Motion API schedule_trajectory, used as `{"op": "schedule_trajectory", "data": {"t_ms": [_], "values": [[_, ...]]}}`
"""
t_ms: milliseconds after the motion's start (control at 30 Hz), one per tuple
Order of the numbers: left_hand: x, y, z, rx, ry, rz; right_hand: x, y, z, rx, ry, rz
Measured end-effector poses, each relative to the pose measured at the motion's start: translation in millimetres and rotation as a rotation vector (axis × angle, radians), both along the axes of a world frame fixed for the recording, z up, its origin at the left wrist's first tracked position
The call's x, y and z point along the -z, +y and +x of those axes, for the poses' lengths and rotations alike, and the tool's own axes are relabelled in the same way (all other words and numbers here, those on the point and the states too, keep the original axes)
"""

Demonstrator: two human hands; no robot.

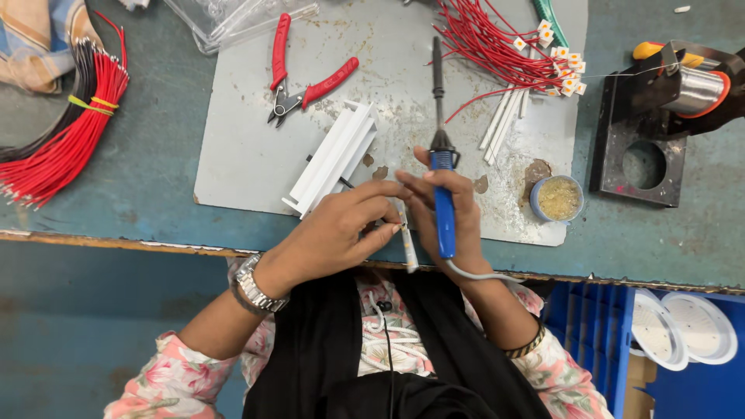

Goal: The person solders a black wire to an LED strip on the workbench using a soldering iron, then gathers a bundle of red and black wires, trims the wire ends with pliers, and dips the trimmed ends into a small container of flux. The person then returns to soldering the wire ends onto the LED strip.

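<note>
My right hand (450, 213) grips a blue-handled soldering iron (442, 194), its dark tip pointing away from me over the grey work mat (248, 140). My left hand (341, 229) pinches a thin white strip (409, 244) together with the fingers of my right hand, just over the table's near edge. A white plastic channel piece (334, 155) lies on the mat just beyond my left hand. Fine wires at my fingertips are too small to make out.
Red-handled cutters (306, 81) lie on the mat's far side. Bundled red wires (62, 140) sit at left, red leads with white tags (520, 50) at top right. A small blue pot of flux (557, 198), a solder spool on a black stand (667, 101) and white round parts (683, 330) stand right.
</note>
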State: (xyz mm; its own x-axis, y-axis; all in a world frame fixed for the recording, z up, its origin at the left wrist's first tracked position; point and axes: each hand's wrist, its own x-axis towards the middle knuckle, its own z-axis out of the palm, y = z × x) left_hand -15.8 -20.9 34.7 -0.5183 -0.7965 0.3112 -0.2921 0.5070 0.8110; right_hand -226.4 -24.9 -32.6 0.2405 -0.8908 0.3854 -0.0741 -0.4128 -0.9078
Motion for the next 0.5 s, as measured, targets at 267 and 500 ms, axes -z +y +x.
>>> {"op": "schedule_trajectory", "data": {"t_ms": [267,500], "values": [[8.5,2.2,-8.1,-0.049,0.024,-0.158,-1.6,4.0,-4.9,-0.088,-0.143,0.133],[12.9,10.2,-25.6,-0.228,-0.264,-0.295,-14.2,28.8,-44.4,0.235,-0.082,0.019]]}}
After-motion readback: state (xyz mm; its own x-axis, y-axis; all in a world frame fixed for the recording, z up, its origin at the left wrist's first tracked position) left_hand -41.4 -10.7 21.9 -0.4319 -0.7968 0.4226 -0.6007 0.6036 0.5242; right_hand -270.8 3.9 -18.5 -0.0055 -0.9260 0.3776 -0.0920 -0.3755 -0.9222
